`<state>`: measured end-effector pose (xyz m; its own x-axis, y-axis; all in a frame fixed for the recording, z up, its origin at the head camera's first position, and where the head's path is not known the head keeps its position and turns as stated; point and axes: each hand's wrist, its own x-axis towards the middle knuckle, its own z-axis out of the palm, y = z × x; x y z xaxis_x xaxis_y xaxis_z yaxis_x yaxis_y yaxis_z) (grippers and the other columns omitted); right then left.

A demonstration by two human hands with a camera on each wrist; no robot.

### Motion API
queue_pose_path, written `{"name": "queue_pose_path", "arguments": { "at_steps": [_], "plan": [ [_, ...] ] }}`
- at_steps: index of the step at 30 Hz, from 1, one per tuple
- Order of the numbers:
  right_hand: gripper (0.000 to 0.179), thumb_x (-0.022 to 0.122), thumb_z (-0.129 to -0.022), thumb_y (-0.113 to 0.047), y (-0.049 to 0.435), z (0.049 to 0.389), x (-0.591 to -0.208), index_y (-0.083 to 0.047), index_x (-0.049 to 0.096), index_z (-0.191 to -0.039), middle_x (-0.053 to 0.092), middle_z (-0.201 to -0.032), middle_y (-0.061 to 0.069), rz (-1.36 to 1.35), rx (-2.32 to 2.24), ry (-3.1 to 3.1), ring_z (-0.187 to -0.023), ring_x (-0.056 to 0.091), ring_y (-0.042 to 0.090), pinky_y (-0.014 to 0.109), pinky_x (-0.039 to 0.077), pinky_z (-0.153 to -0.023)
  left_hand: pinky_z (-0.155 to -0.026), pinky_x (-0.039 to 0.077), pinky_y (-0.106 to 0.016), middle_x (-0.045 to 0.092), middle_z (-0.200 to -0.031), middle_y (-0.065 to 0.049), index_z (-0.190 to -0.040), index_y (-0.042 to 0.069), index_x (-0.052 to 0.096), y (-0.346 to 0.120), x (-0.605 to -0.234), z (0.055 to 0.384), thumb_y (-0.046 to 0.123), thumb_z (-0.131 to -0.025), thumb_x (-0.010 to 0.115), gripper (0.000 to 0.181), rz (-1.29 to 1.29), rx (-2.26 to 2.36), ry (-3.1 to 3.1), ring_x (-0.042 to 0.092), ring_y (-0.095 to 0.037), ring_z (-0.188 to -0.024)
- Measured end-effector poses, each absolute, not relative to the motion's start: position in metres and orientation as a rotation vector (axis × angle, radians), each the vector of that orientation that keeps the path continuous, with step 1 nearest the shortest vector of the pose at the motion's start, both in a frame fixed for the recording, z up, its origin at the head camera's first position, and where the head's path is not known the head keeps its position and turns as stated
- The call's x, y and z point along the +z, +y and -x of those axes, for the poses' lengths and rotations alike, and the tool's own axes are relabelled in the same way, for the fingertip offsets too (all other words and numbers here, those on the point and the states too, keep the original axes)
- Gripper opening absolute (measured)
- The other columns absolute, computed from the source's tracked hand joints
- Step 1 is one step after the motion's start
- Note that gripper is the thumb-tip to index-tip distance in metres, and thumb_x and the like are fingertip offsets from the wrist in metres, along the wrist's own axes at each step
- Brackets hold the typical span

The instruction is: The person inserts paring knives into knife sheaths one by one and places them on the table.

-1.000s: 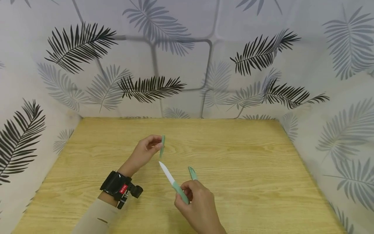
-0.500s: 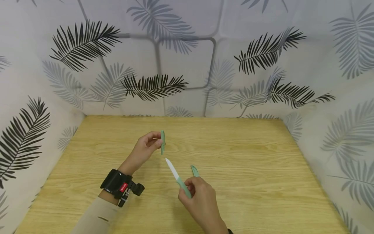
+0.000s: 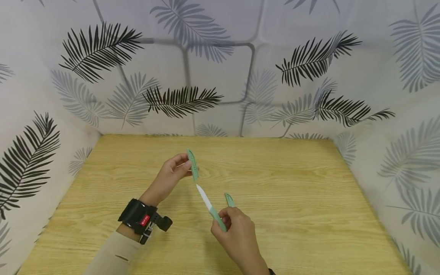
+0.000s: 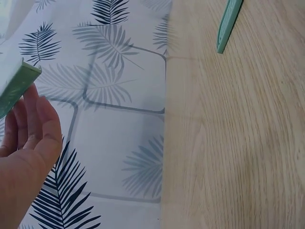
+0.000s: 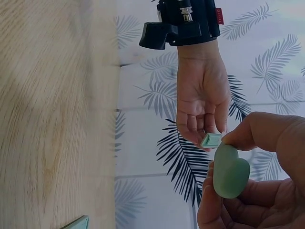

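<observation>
My left hand pinches a light green knife sheath between thumb and fingers, its open end pointing down toward the knife. My right hand grips the green handle of a small knife with a white blade. The blade tip lies just below the sheath's end, close but apart. In the right wrist view, the rounded butt of the handle faces the camera. Another green slotted piece, like a sheath, lies on the table behind my right hand, which partly hides it.
A wood-grain table spreads beneath both hands. Leaf-patterned cloth stands behind it and along both sides. A black strapped wrist camera sits on my left wrist.
The left hand has raised the sheath slightly and turned it, so its slotted face shows and its lower end leans right. The knife has shifted a little right and up with the right hand.
</observation>
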<state>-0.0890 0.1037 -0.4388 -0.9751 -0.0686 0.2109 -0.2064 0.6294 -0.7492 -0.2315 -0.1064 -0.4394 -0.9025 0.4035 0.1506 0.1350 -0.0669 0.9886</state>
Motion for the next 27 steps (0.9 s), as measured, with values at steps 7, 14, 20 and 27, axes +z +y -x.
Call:
{"name": "queue_pose_path", "arguments": {
  "at_steps": [7, 14, 20, 27],
  "plan": [
    [0.009, 0.070, -0.078, -0.007, 0.1044, 0.0885, -0.4394, -0.001, 0.065, -0.083, 0.058, -0.072, -0.003, -0.219, 1.251, -2.683, -0.061, 0.052, 0.000, 0.012, 0.045, -0.053, -0.095, 0.050, -0.034, 0.055, -0.107, -0.009, -0.124, -0.002, 0.047, -0.1057, -0.4394, 0.2288, 0.024, -0.102, 0.048, 0.034, -0.579, 2.102, 1.963, 0.058, -0.027, -0.108],
    [0.009, 0.070, -0.078, -0.007, 0.1051, 0.0883, -0.4390, -0.001, 0.065, -0.084, 0.058, -0.072, -0.003, -0.198, 1.255, -2.687, -0.060, 0.051, 0.000, 0.012, 0.045, -0.052, -0.094, 0.050, -0.032, 0.057, -0.103, -0.007, -0.124, -0.003, 0.046, -0.1040, -0.4396, 0.2245, 0.023, -0.102, 0.047, 0.034, -0.564, 2.126, 1.901, 0.059, -0.025, -0.106],
    [0.009, 0.070, -0.078, -0.007, 0.1053, 0.0890, -0.4394, -0.001, 0.065, -0.084, 0.058, -0.071, -0.003, -0.186, 1.259, -2.688, -0.059, 0.051, 0.000, 0.013, 0.045, -0.052, -0.095, 0.049, -0.031, 0.056, -0.103, -0.005, -0.121, 0.000, 0.047, -0.1028, -0.4423, 0.2239, 0.022, -0.103, 0.046, 0.029, -0.590, 2.142, 1.852, 0.059, -0.019, -0.103],
    [0.009, 0.069, -0.078, -0.007, 0.1056, 0.0893, -0.4409, -0.001, 0.066, -0.084, 0.058, -0.071, -0.003, -0.174, 1.253, -2.695, -0.060, 0.051, 0.001, 0.013, 0.046, -0.052, -0.095, 0.049, -0.030, 0.056, -0.104, -0.005, -0.120, 0.001, 0.047, -0.1027, -0.4445, 0.2216, 0.022, -0.103, 0.046, 0.028, -0.585, 2.149, 1.816, 0.060, -0.018, -0.103]
  ]
}}
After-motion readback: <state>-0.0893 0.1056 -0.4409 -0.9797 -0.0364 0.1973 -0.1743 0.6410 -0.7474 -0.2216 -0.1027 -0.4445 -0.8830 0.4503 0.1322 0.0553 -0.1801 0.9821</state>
